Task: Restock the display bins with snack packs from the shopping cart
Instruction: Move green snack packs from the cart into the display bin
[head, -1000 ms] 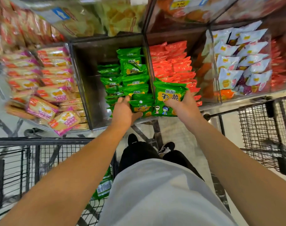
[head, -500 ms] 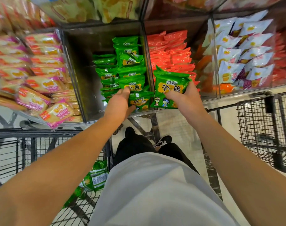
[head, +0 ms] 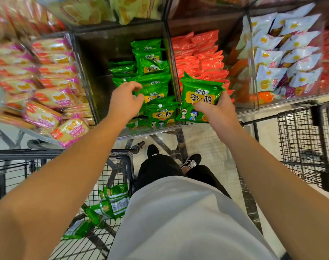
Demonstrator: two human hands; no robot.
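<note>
Gripping a green snack pack by its lower right corner, the right hand is curling its fingers across the printed front, thumb hidden behind; the pack is standing upright over the front lip at the divider between two bins. Hovering at 9 o'clock from that pack, the left hand is holding nothing, its fingers loosely curled and part-open just above the stacked green packs; contact cannot be told. Those packs are filling the right half of the middle display bin, its left half showing bare dark floor. At 3 o'clock, a neighbouring bin is carrying red packs; further right, white packs. At 9 o'clock, pink-and-yellow biscuit packs are lying in rows. At 7 o'clock, below the left forearm, the shopping cart is holding several more green packs on its wire floor. A second wire cart is standing at 4 o'clock.
</note>
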